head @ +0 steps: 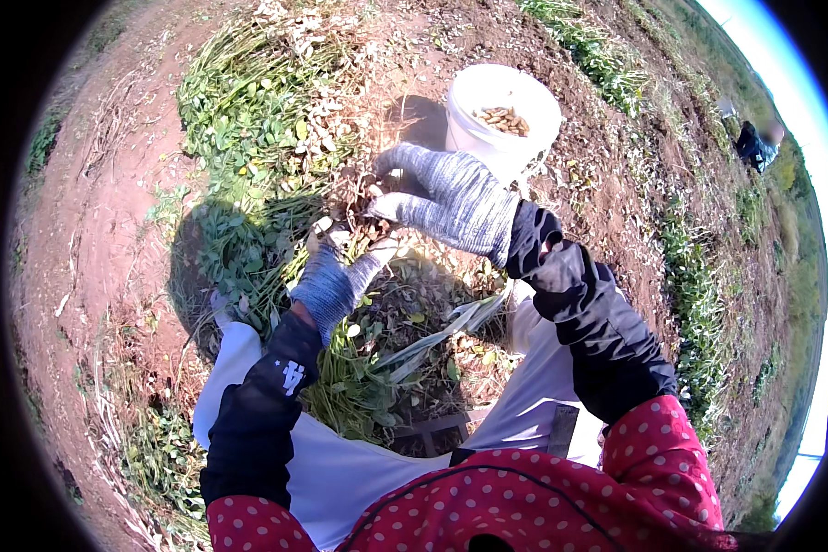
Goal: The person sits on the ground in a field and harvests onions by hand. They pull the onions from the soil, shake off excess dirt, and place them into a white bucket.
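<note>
My left hand (338, 279), in a grey knit glove, grips a bunch of peanut plants (293, 248) near the roots. Its thumb and fingers close around the stem ends, partly hidden by roots. Across from it, my right hand (448, 196), gloved the same way, has its thumb and fingers spread at the tangle of roots and pods (352, 193). No pod is plainly held between those fingers. Just beyond the right hand stands a white plastic bucket (466, 134), with peanut pods (502, 121) in its bottom.
A heap of pulled peanut plants (234, 124) lies ahead on the left, many pods exposed. More plants (345, 393) lie between my legs, beside a pale plastic strip (448, 331). Green rows (697, 310) run along the right. Another person (759, 145) is far off at the right.
</note>
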Tool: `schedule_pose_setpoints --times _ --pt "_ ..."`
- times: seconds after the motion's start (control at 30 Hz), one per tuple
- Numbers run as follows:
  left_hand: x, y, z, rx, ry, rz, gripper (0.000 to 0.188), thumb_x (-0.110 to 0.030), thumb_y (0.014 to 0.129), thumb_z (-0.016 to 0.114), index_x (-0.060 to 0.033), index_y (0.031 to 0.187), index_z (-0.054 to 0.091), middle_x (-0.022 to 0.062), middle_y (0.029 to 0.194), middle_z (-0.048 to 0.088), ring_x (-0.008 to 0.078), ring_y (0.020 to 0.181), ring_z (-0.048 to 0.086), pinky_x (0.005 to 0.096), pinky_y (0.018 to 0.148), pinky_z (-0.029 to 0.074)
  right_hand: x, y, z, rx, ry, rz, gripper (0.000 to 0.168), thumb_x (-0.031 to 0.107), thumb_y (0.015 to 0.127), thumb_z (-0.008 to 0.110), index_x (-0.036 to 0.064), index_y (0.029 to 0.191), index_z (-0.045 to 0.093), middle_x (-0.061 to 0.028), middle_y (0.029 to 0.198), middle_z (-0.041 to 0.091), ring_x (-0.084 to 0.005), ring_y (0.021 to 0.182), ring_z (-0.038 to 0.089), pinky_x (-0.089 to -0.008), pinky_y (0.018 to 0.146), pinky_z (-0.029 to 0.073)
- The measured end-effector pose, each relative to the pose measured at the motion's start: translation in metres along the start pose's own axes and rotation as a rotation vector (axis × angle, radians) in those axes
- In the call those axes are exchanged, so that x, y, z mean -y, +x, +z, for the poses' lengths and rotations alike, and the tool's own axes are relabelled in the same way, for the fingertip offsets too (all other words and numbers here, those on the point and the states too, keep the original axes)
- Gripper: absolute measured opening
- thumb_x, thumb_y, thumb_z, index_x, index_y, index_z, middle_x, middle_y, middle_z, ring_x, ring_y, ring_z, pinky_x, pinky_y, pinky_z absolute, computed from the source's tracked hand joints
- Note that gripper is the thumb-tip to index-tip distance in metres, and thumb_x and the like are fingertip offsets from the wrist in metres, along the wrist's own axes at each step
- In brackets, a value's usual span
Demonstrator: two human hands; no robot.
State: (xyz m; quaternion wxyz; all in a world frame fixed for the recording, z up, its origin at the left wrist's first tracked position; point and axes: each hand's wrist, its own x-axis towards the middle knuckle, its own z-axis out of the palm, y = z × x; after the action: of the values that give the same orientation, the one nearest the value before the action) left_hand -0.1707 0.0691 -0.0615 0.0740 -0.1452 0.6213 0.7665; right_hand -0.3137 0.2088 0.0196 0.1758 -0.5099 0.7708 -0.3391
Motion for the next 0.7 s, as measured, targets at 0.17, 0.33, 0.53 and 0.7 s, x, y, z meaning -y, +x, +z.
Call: schedule_pose_setpoints --times 0.17,0.33,0.53,0.7 --pt "0.030 0.007 -0.002 -0.153 0.119 0.073 0.043 -0.008 0.083 0.062 -0.0012 0.122 0.044 0.0099 0.113 0.056 0.0155 0.101 0.053 0.0307 0.086 0.044 -0.023 0.004 0.010 0.051 -0.054 -0.089 0.029 0.031 0.086 0.058 0.005 0.096 0.055 -0.0108 0.077 0.061 -0.0245 0.070 0.059 -0.0353 0.066 0.048" --pt "0.023 0.011 -0.033 0.066 0.329 0.102 0.039 -0.034 0.092 0.044 -0.0185 0.128 0.047 0.0045 0.133 0.044 0.0220 0.117 0.043 0.0367 0.107 0.020 -0.003 -0.002 0.017 -0.092 1.149 0.240 0.021 0.026 0.089 0.057 0.007 0.082 0.054 0.0034 0.058 0.046 -0.0036 0.046 0.040 -0.0199 0.041 0.033" --pt "-0.019 0.003 -0.007 -0.264 0.387 0.163 0.072 -0.024 0.075 0.073 0.0062 0.128 0.034 0.0208 0.123 0.047 0.0238 0.112 0.046 0.0340 0.095 0.039 0.007 -0.012 -0.012 0.281 0.739 0.137 0.020 0.023 0.086 0.061 0.006 0.076 0.059 0.0025 0.067 0.053 -0.0034 0.058 0.047 -0.0197 0.048 0.037" --pt "-0.021 0.003 -0.004 -0.455 0.291 0.142 0.069 -0.015 0.071 0.076 0.0064 0.123 0.036 0.0187 0.123 0.048 0.0198 0.109 0.048 0.0300 0.093 0.039 0.002 -0.006 0.008 0.020 0.283 -0.133 0.016 0.021 0.090 0.055 0.006 0.089 0.059 0.0015 0.070 0.055 -0.0077 0.069 0.052 -0.0252 0.058 0.044"
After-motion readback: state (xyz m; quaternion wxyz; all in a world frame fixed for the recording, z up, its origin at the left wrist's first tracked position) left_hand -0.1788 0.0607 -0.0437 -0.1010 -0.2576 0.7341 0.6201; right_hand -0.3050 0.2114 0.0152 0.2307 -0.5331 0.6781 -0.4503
